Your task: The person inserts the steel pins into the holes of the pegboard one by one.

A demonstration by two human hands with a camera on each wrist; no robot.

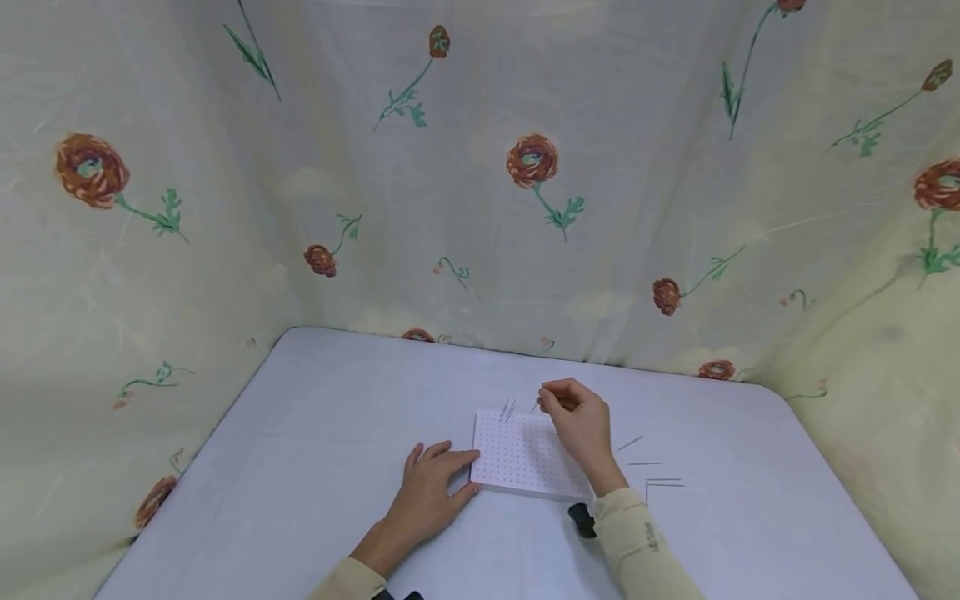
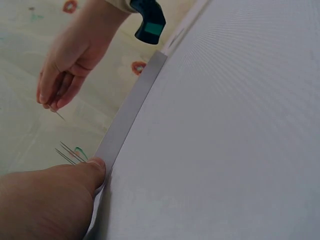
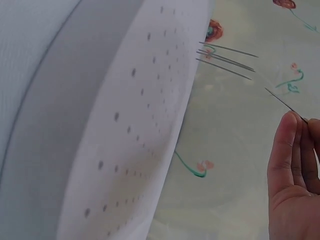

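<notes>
White board (image 1: 517, 457) dotted with a grid of small dark red holes; thin grey steel pins (image 1: 507, 409) at the board's far corner; pale lilac-grey tabletop (image 1: 315, 433) under the board; cream curtain (image 1: 450, 167) behind the board, printed with rust-red flowers on green stems

Board (image 1: 521, 457): matt white, foam-like block, smooth face dotted with small holes.
Pins (image 3: 227, 56): thin bright metal, slightly glossy.
Loose pins (image 1: 660, 481): the same fine metal wire.
Table (image 1: 315, 433): smooth, matt pale grey.
Curtain (image 1: 480, 167): thin cream cloth, soft, creased, printed with flowers.
Sleeve (image 1: 637, 533): matt cream knit.
</notes>
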